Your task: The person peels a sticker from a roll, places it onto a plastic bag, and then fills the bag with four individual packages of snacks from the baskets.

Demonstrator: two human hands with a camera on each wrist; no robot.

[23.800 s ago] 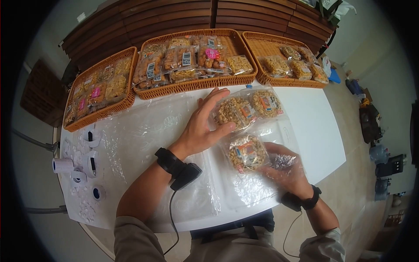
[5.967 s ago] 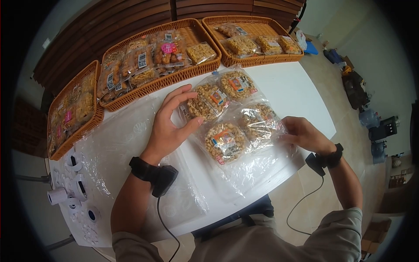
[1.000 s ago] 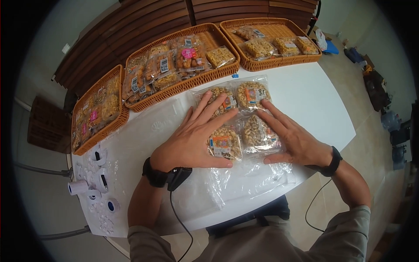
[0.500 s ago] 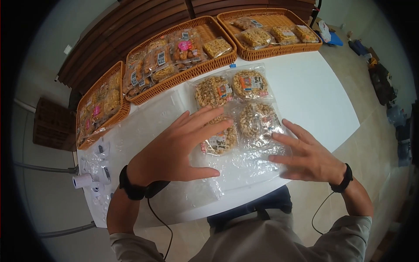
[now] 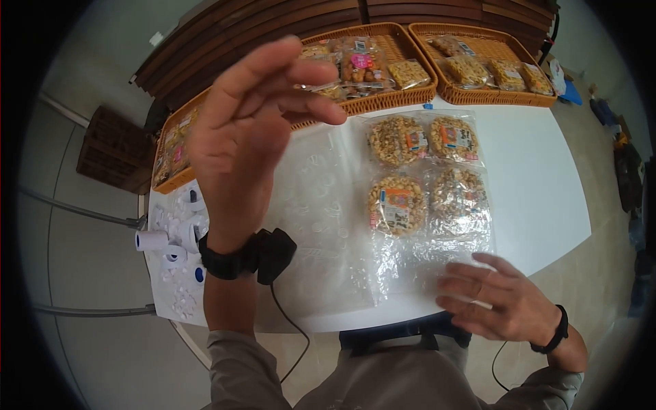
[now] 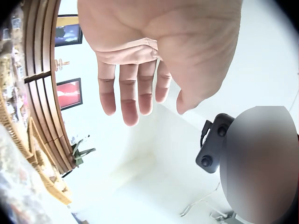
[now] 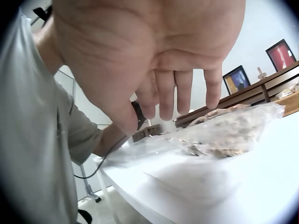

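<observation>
The clear bag (image 5: 406,270) lies flat on the white table (image 5: 536,178), right of centre in the head view, with four round nut cakes (image 5: 398,206) set two by two in its upper part and loose, crinkled film running down toward the table's near edge. Neither hand has hold of anything: the left hand (image 5: 242,133), raised large in the upper left of the frame, has its fingers loosely bent and well apart from the bag, while the right hand (image 5: 490,298), blurred at lower right, spreads its fingers near the bag's loose end; whether a fingertip brushes the film I cannot tell. I would expect the bag to be light to moderate in weight, its film thin, slick and floppy, so a pinch on the empty end alone would probably let the cakes slide or bunch. The cakes themselves look stiff but crumbly, likely to crack or shed nuts if squeezed from above or bent at the joins between them. The better hold seems to be flat fingers under the lower pair, at the left and right sides, with thumbs resting lightly on top and the upper pair kept level; the loose film suits folding or smoothing.
</observation>
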